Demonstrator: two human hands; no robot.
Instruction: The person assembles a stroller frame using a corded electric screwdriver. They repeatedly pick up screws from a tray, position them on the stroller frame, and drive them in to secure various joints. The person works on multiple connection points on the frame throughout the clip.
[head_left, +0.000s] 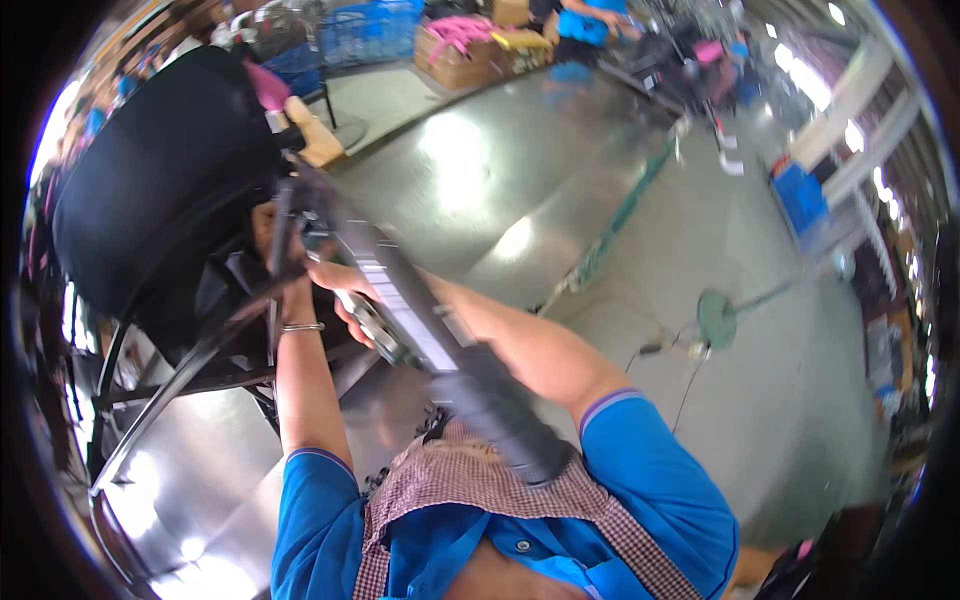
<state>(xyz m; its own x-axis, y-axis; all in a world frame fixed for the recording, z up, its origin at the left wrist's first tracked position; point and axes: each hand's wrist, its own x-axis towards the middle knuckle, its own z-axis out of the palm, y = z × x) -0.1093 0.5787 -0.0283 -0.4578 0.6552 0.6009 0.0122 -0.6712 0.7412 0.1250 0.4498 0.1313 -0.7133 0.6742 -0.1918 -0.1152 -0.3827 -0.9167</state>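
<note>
A large black fabric-covered piece (165, 170) on a frame of dark metal tubes (190, 360) fills the left side. My left hand (268, 232) is closed at the frame, beside the black fabric, its fingers partly hidden by a tube. Close by, my right hand (345, 290) wraps around a silver metal piece (370, 325) whose kind blur hides. Across the view, above my right hand, slants a dark bar with a black ribbed grip (500, 420). The bar's upper end meets the frame near my left hand.
Under the frame spreads a shiny metal worktable (470, 190), with a green strip (625, 215) along its right edge. Farther right, a round green base (716, 318) and thin cables lie on the floor. Cardboard boxes (460, 60), a blue crate (370, 35) and another person (590, 22) are beyond.
</note>
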